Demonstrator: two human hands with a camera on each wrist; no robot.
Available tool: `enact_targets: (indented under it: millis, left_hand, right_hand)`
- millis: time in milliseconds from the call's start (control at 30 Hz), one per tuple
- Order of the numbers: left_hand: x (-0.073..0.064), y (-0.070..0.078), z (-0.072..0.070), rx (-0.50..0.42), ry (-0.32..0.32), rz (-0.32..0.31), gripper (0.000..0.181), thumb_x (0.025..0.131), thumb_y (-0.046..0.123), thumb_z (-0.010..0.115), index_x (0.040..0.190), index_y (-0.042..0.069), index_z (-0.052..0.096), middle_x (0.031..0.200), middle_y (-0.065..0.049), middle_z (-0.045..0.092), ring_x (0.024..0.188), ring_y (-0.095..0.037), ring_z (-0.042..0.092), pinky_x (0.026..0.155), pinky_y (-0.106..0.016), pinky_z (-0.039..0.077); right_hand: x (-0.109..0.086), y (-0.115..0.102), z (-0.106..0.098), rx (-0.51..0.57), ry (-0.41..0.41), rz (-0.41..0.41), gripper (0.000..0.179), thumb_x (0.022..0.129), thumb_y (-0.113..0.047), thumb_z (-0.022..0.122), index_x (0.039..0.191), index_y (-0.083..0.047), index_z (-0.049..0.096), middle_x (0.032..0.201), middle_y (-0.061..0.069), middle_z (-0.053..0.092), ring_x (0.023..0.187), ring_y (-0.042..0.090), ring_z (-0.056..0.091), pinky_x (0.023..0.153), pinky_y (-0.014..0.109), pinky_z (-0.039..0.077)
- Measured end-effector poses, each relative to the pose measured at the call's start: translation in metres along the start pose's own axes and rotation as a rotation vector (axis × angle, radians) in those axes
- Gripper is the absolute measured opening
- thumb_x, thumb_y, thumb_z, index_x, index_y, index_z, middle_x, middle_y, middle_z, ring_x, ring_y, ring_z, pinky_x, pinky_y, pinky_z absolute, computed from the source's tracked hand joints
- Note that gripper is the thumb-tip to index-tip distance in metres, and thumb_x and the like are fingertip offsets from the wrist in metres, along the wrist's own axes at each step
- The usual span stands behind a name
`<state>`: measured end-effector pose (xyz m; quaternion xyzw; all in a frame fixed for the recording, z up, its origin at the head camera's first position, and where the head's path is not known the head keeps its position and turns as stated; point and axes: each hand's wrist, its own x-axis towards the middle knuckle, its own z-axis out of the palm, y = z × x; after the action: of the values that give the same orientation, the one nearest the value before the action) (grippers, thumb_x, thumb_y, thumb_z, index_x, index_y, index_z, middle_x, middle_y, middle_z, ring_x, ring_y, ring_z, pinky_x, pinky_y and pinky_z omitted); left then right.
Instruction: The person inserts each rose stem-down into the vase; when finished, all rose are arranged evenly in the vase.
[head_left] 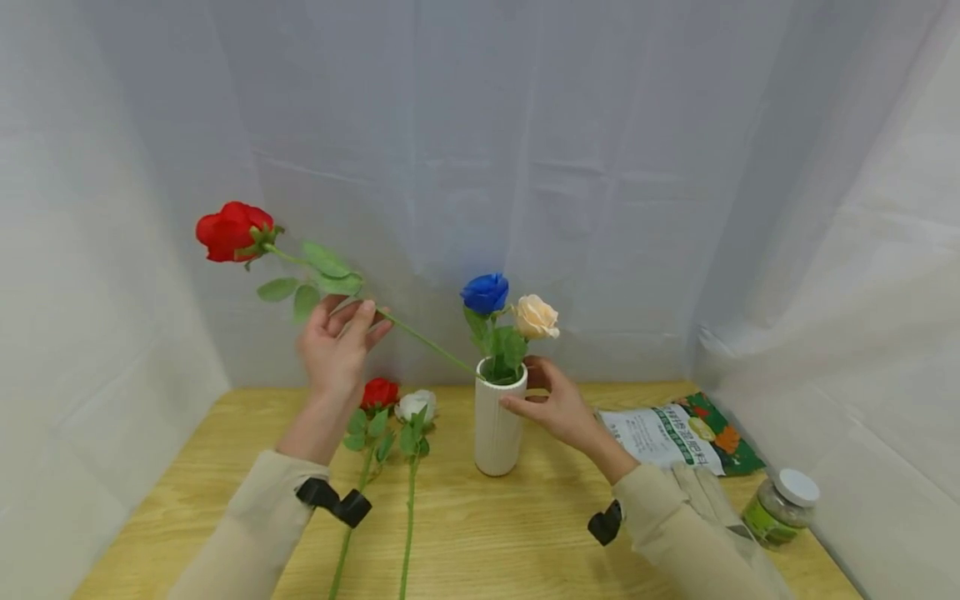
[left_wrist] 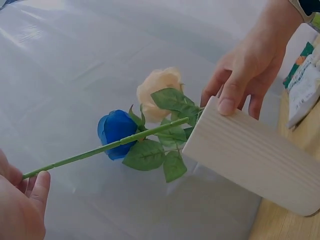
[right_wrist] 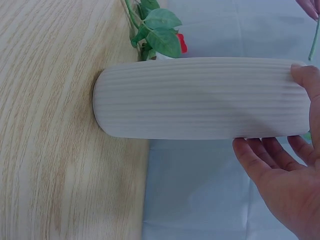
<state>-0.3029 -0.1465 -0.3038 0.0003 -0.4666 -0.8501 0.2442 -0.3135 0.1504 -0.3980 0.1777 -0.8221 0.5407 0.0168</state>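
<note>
Your left fingers (head_left: 379, 333) pinch a red rose's (head_left: 234, 232) slim stem (left_wrist: 102, 148); your right fingers (right_wrist: 254, 161) grip a ribbed cylindrical vase (right_wrist: 195, 100).

White ribbed vase (head_left: 498, 429), upright, low ctr of frame, R hand (head_left: 558, 404) gripping nr rim, blue rose (head_left: 485, 293) + peach rose (head_left: 536, 317) in it; red rose (head_left: 234, 233), upper L, slanted, stem (head_left: 427, 340) pinched in L hand (head_left: 337, 346), low tip nr vase mouth
</note>
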Motion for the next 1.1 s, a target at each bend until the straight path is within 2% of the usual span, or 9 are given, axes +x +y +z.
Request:
enact_targets:
  millis: [167,533,733,933,1033,1100]
  left_hand:
    - [-0.003,-0.003,0.004,-0.015,-0.007,0.018,0.029,0.097,-0.006,0.069,0.125,-0.002,0.062,0.084,0.000,0.072,0.079,-0.018,0.077,0.074,-0.030,0.067]
    - [-0.005,-0.013,0.009,0.034,-0.035,0.019,0.033,0.096,-0.007,0.070,0.127,0.002,0.065,0.083,0.002,0.071,0.079,-0.017,0.077,0.076,-0.031,0.067]
    - [-0.009,-0.018,0.015,0.068,-0.089,0.016,0.036,0.096,-0.005,0.072,0.131,0.003,0.065,0.088,0.002,0.071,0.080,-0.016,0.077,0.078,-0.031,0.067]
    - [-0.013,-0.028,0.021,0.167,-0.147,0.011,0.047,0.097,-0.005,0.071,0.142,0.000,0.061,0.087,0.008,0.074,0.077,-0.010,0.076,0.079,-0.029,0.066]
    - [-0.015,-0.036,0.023,0.246,-0.185,0.020,0.049,0.097,-0.003,0.072,0.144,0.000,0.060,0.094,0.002,0.076,0.078,-0.008,0.076,0.079,-0.028,0.066]
    - [-0.015,-0.043,0.025,0.288,-0.211,0.046,0.047,0.096,-0.002,0.073,0.142,-0.001,0.062,0.100,-0.011,0.078,0.077,-0.006,0.076,0.077,-0.026,0.066]
  right_hand:
    - [-0.003,-0.003,0.000,-0.009,0.003,-0.009,0.071,0.092,-0.026,0.084,0.152,-0.009,0.048,0.139,0.017,0.063,0.129,0.033,0.061,0.105,0.047,0.058]
    - [-0.003,-0.002,0.000,-0.002,0.006,-0.017,0.070,0.093,-0.024,0.083,0.152,-0.009,0.048,0.139,0.018,0.063,0.129,0.033,0.062,0.105,0.046,0.059]
    - [-0.002,-0.001,0.000,-0.001,0.008,-0.013,0.071,0.092,-0.025,0.084,0.152,-0.009,0.048,0.139,0.017,0.063,0.130,0.035,0.061,0.106,0.047,0.058]
    - [-0.003,-0.001,0.000,0.005,0.008,-0.011,0.071,0.092,-0.025,0.084,0.152,-0.009,0.048,0.140,0.017,0.063,0.130,0.036,0.060,0.108,0.053,0.056]
    - [-0.003,-0.001,0.000,0.008,0.008,-0.015,0.070,0.093,-0.024,0.083,0.152,-0.009,0.048,0.140,0.018,0.063,0.130,0.036,0.060,0.107,0.052,0.056]
    - [-0.003,0.000,0.000,0.008,0.009,-0.022,0.070,0.093,-0.023,0.083,0.151,-0.008,0.048,0.140,0.019,0.063,0.130,0.037,0.060,0.107,0.050,0.057]
